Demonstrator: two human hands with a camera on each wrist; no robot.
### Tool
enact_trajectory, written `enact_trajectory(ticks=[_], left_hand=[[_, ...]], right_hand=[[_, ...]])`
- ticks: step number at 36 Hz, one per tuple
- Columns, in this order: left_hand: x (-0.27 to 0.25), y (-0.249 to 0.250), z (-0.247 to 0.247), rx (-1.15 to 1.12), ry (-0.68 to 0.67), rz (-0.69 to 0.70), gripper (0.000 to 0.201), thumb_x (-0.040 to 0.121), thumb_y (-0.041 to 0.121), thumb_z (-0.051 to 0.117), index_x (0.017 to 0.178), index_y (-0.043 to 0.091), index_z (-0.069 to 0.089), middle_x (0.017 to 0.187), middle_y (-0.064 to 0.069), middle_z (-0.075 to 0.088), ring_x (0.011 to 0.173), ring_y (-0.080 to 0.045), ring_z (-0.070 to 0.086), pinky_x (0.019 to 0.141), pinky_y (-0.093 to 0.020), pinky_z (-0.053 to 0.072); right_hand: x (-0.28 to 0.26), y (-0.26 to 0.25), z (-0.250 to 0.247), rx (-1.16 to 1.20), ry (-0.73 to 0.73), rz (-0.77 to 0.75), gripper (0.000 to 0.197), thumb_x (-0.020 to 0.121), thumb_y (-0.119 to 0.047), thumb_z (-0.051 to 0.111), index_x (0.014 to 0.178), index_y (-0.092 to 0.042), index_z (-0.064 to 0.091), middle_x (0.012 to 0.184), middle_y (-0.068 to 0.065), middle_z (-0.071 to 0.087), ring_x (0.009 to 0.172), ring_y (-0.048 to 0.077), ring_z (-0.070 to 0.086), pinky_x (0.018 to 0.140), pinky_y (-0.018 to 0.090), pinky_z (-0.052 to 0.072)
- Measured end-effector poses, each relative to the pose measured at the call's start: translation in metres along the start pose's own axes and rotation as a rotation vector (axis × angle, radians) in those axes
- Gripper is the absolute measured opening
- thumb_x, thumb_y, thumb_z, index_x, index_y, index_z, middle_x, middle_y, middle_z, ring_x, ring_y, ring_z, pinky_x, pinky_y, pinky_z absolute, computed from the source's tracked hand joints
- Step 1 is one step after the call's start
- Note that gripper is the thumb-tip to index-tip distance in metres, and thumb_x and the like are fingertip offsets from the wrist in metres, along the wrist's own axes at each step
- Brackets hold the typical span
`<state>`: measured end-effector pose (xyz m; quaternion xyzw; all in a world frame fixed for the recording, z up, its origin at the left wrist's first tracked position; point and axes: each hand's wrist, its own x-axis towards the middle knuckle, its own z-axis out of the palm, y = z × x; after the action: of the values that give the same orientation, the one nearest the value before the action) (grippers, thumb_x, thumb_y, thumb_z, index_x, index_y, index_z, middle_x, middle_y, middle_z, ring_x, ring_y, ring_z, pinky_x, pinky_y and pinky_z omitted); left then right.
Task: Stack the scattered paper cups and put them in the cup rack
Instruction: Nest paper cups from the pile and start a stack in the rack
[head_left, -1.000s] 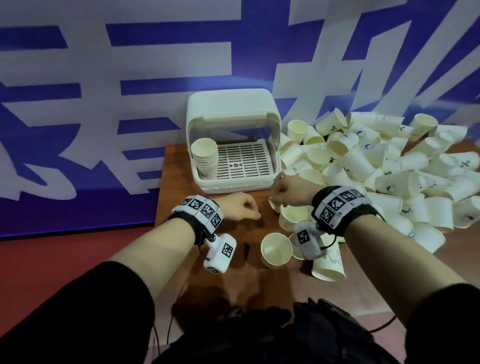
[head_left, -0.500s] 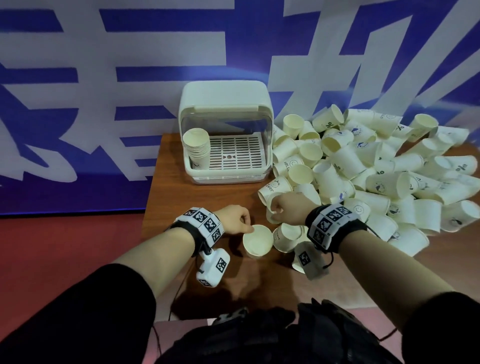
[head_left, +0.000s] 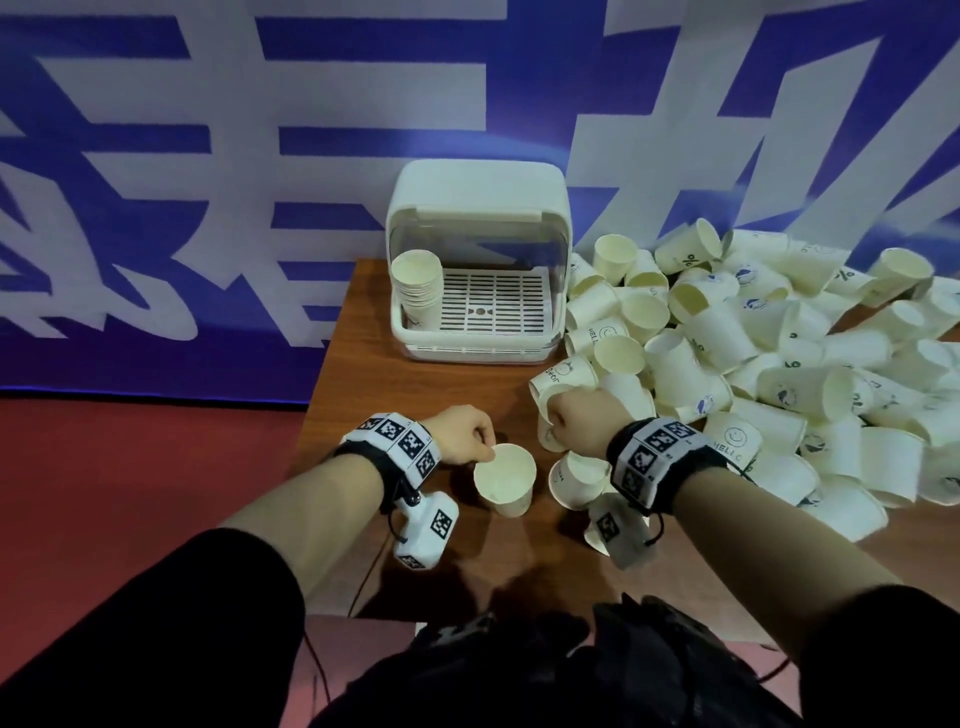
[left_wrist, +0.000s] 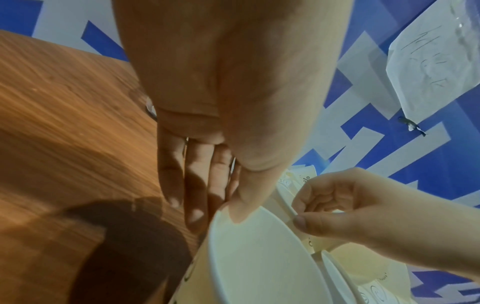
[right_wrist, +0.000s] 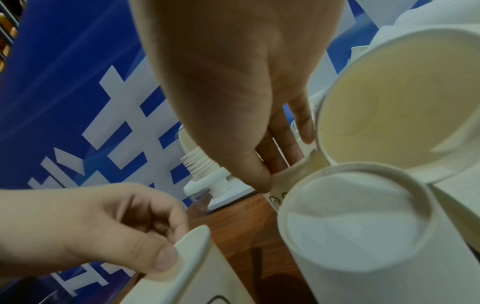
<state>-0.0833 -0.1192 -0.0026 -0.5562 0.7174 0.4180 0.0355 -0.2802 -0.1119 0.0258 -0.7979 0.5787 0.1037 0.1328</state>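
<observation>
An upright white paper cup (head_left: 505, 480) stands on the wooden table (head_left: 363, 332), near its front. My left hand (head_left: 485, 453) pinches that cup's rim (left_wrist: 233, 216), thumb inside. To its right, my right hand (head_left: 553, 415) grips another cup (head_left: 544, 439) at the near edge of the big heap of loose cups (head_left: 753, 353); thumb and fingers (right_wrist: 262, 181) hold its wall. The white cup rack (head_left: 478, 208) stands at the back with its lid raised. A short stack of cups (head_left: 415, 286) fills its left corner.
Two cups (head_left: 576, 478) lie just under my right wrist. The heap covers the table's right half up to the rack's side. The table's left edge (head_left: 322, 384) drops to a red floor. A blue and white banner (head_left: 260, 130) hangs behind.
My left hand has taken the upright cup by its rim and drawn it left. My right hand has come back from near the rack onto a cup at the heap's edge.
</observation>
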Motion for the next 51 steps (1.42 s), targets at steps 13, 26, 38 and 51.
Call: enact_trajectory(ticks=[13, 26, 38, 51], left_hand=[[-0.008, -0.004, -0.020, -0.157, 0.089, -0.010, 0.005, 0.086, 0.013, 0.066, 0.083, 0.012, 0.062, 0.077, -0.005, 0.063, 0.070, -0.021, 0.062, 0.070, -0.037, 0.057], [-0.007, -0.019, -0.089, -0.309, 0.227, 0.007, 0.003, 0.087, 0.011, 0.067, 0.088, 0.008, 0.067, 0.082, -0.005, 0.064, 0.068, -0.012, 0.059, 0.058, -0.020, 0.052], [0.010, -0.039, -0.144, -0.529, 0.429, -0.002, 0.010, 0.088, 0.006, 0.063, 0.096, -0.001, 0.065, 0.092, -0.019, 0.065, 0.053, -0.011, 0.059, 0.050, -0.016, 0.049], [0.026, -0.050, -0.192, -0.782, 0.729, 0.065, 0.005, 0.088, 0.006, 0.063, 0.092, 0.004, 0.064, 0.093, -0.015, 0.065, 0.063, -0.018, 0.061, 0.051, -0.019, 0.051]], right_hand=[[0.011, 0.000, -0.019, 0.077, 0.116, 0.020, 0.013, 0.089, -0.016, 0.043, 0.076, -0.014, 0.047, 0.080, 0.005, 0.054, 0.076, 0.026, 0.052, 0.065, 0.031, 0.037], [0.047, -0.019, -0.085, 0.303, 0.371, 0.001, 0.019, 0.086, -0.020, 0.048, 0.084, -0.011, 0.064, 0.081, 0.004, 0.066, 0.076, 0.024, 0.060, 0.069, 0.037, 0.052], [0.085, -0.032, -0.113, 0.458, 0.589, 0.003, 0.017, 0.086, -0.021, 0.052, 0.083, -0.012, 0.066, 0.081, 0.002, 0.069, 0.078, 0.024, 0.062, 0.072, 0.042, 0.051], [0.115, -0.054, -0.131, 0.604, 1.005, -0.163, 0.018, 0.092, -0.023, 0.052, 0.093, -0.012, 0.066, 0.088, 0.001, 0.067, 0.084, 0.022, 0.062, 0.077, 0.049, 0.048]])
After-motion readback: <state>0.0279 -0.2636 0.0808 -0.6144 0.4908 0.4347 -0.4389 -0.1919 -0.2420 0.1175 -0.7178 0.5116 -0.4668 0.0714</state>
